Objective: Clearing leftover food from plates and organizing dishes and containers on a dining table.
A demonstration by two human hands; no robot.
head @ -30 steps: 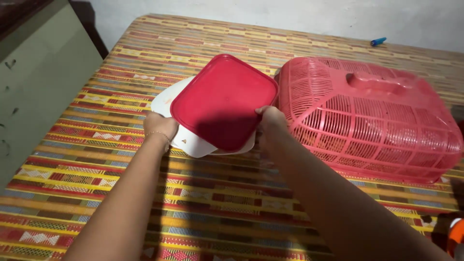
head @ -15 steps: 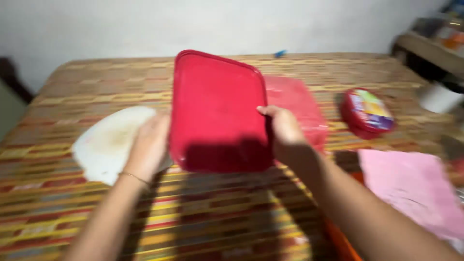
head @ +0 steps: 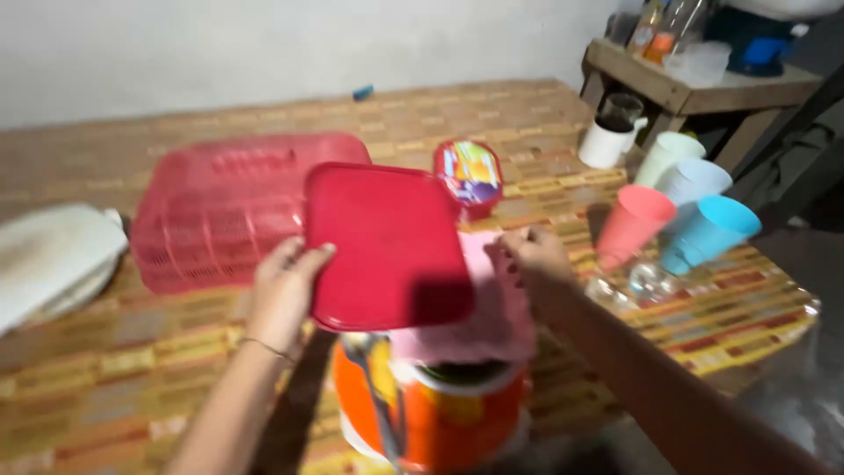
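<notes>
My left hand [head: 283,290] grips the left edge of a square red plastic lid [head: 387,244], held flat above the table. My right hand [head: 534,257] is off the lid, its fingers touching a pink cloth [head: 488,308] that lies over an orange container [head: 431,405] just below the lid. A red mesh basket-like cover [head: 220,198] stands behind the lid on the left. The white container [head: 48,255] rests at the far left on the patterned tablecloth [head: 114,369].
A round red tin with a colourful top [head: 470,176] sits behind the lid. Pink [head: 633,224], blue [head: 708,230] and pale cups [head: 681,171] lie stacked at the right, beside a white mug [head: 607,141]. A wooden shelf with bottles [head: 686,75] stands at back right.
The view has swung right. The red lid has come off the white container and moved right over the orange container. My right hand has let go of the lid and touches the pink cloth.
</notes>
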